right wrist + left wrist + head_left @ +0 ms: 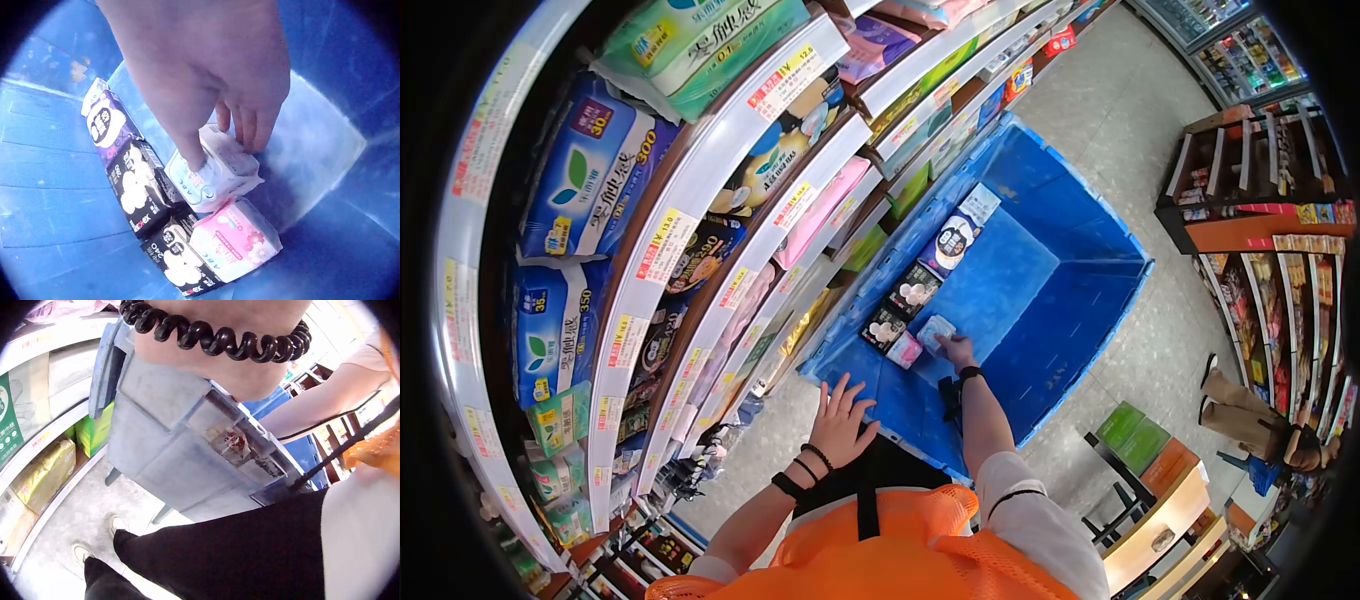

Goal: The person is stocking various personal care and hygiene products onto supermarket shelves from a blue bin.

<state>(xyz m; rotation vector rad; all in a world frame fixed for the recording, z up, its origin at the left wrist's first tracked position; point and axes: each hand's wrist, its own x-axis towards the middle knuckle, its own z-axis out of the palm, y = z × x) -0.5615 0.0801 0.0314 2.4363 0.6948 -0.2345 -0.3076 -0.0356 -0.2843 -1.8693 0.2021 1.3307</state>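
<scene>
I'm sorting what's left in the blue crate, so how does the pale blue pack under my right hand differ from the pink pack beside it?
The pale blue pack is white and light blue; the pink pack is pink with flower prints. The right hand grips the pale blue pack with thumb and fingers; the pink pack lies untouched. The pale blue pack sits farther from the crate's near wall. Both are soft wrapped packs beside black cartons.

bright even shop light, strong fisheye warp, dark round vignette, wrist views soft, blown highlights at edges.

Orange mesh vest [920,560] over white sleeves [1040,520], black trousers [250,556], black coil bands [212,334] on the left wrist.
</scene>
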